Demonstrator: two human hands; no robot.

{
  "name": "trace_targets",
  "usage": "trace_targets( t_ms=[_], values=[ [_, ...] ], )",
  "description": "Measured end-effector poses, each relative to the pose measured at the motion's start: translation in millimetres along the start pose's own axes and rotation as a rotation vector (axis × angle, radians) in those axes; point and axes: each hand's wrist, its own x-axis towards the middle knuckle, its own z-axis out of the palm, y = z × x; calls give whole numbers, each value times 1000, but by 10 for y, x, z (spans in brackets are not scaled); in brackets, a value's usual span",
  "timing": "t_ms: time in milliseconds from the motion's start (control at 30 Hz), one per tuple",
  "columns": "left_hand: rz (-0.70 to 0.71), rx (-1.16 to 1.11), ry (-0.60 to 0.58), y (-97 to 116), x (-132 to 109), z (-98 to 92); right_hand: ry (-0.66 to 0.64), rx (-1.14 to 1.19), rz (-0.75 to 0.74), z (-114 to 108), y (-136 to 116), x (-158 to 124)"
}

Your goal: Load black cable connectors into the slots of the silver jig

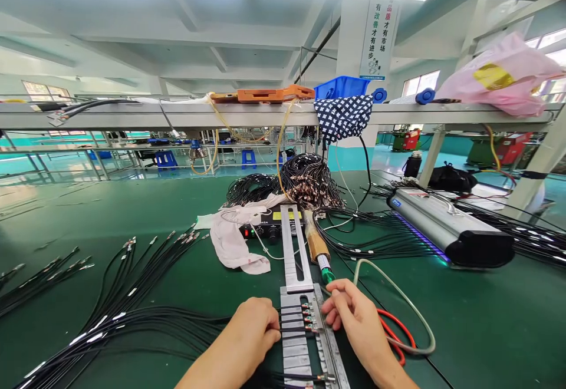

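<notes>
A slotted metal fixture (294, 350) lies in front of me, with several black cables (289, 320) set across it and their metal connector ends toward its right rail (329, 342). My left hand (254, 330) is at the fixture's left edge, thumb and fingers pinched on a black cable; the exact grip is partly hidden. Beside the right rail is my right hand (354, 315), its fingers loosely curled and apart, with nothing visible in them. Just beyond it lies a dispensing syringe (324, 264) with a green tip, wrapped in brown tape.
Bundles of black cables (168, 315) spread to the left. Behind the fixture are a black control box (265, 233), a white cloth (232, 241) and coiled cables (309, 177). A silver lamp housing (446, 224) glows purple at right. A red hose (400, 333) loops near my right wrist.
</notes>
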Motion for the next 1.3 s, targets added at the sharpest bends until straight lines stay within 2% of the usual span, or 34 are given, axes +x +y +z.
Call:
trace_targets(
  t_ms=[100, 200, 333, 467, 633, 700, 800, 900, 1000, 1133, 1200, 1300],
  values=[
    [-66, 154, -58, 55, 14, -5, 3, -2, -1, -4, -8, -3],
    [-99, 262, -76, -20, 59, 55, 7, -3, -3, -2, -12, -2],
    [-48, 275, -45, -131, 112, 138, 2, -4, -10, 1, 2, 0],
    [-62, 303, -102, -198, 148, 199, 3, -5, -7, -4, 7, -3],
    [64, 221, 1, -404, 186, 375, 2, -13, -5, -3, -36, -18],
    [73, 205, 26, -453, 201, 436, 0, -16, -6, 1, -57, -27],
    [68, 182, 63, -425, 213, 464, -4, -28, -12, 4, -74, -43],
    [72, 169, 63, -318, 185, 407, -12, -57, -31, -4, -78, -74],
    [80, 100, 58, -223, 120, 310, -73, -209, -121, -11, -91, -130],
    [103, -33, 54, -193, 34, 239, -222, -505, -419, 25, -126, -217],
    [127, -17, 55, -197, 10, 243, -274, -602, -550, 65, -126, -246],
    [119, 64, 38, -177, 6, 265, -319, -735, -674, 125, -69, -263]
  ],
)
